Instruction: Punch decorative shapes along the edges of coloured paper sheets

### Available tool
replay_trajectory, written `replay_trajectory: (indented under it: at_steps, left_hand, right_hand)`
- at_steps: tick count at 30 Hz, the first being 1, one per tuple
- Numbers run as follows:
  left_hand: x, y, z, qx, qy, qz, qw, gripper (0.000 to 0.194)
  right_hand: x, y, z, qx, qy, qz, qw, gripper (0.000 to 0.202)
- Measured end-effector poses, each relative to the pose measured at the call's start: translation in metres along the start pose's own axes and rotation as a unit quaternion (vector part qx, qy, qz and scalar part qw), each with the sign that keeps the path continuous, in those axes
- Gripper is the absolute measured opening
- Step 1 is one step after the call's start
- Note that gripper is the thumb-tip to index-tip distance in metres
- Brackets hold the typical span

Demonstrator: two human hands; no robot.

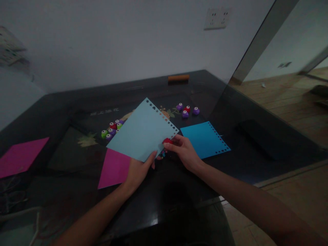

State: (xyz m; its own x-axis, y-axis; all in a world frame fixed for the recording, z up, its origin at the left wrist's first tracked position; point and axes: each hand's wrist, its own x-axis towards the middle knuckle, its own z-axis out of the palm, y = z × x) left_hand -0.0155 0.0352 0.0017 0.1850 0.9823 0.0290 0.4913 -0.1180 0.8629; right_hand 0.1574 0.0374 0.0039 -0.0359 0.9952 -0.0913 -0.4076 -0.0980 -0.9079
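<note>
My left hand (140, 171) grips the near corner of a light blue sheet of paper (140, 133), thumb on top. The sheet is tilted above the table, with a row of small punched shapes along its upper right edge. My right hand (183, 150) pinches a small red craft punch (167, 140) at the sheet's right edge. How far the paper sits inside the punch cannot be made out. Tiny coloured paper bits (162, 155) lie below, partly covered by the hands and sheet.
A blue punched sheet (205, 140) lies right, a pink sheet (116, 167) under my left hand, another pink sheet (23, 157) far left. Several punches with eye-like tops (111, 131) sit left, several more (185, 114) behind right. A brown cylinder (178, 78) lies at the back.
</note>
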Motion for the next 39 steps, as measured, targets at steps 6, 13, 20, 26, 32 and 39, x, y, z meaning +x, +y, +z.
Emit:
replay_trajectory:
  at_steps: [6, 13, 20, 26, 32, 39]
  left_hand:
    - [0.0004, 0.0031, -0.0006, 0.009, 0.004, 0.008, 1.0, 0.036]
    - [0.0002, 0.0033, -0.0014, 0.018, 0.009, -0.005, 1.0, 0.036]
    - [0.0007, 0.0023, -0.0017, 0.032, 0.012, -0.006, 0.999, 0.038]
    - [0.0013, 0.002, -0.0018, 0.03, 0.009, -0.002, 1.0, 0.036]
    - [0.0006, 0.0012, -0.002, 0.018, 0.006, 0.002, 1.0, 0.037]
    - [-0.0004, 0.0014, -0.0022, 0.021, 0.002, -0.002, 1.0, 0.036]
  right_hand:
    - [-0.0012, -0.0021, 0.0013, -0.005, 0.003, 0.002, 1.0, 0.022]
    - [0.0001, -0.0003, -0.0007, -0.017, -0.009, 0.0, 1.0, 0.023]
    - [0.0009, 0.0013, -0.0019, -0.014, -0.011, 0.004, 1.0, 0.027]
    - [0.0005, -0.0009, -0.0003, -0.013, -0.008, 0.009, 1.0, 0.027]
    - [0.0006, -0.002, -0.0007, -0.023, -0.004, 0.009, 1.0, 0.028]
    - [0.0002, -0.0046, 0.0008, -0.011, -0.007, 0.011, 1.0, 0.027]
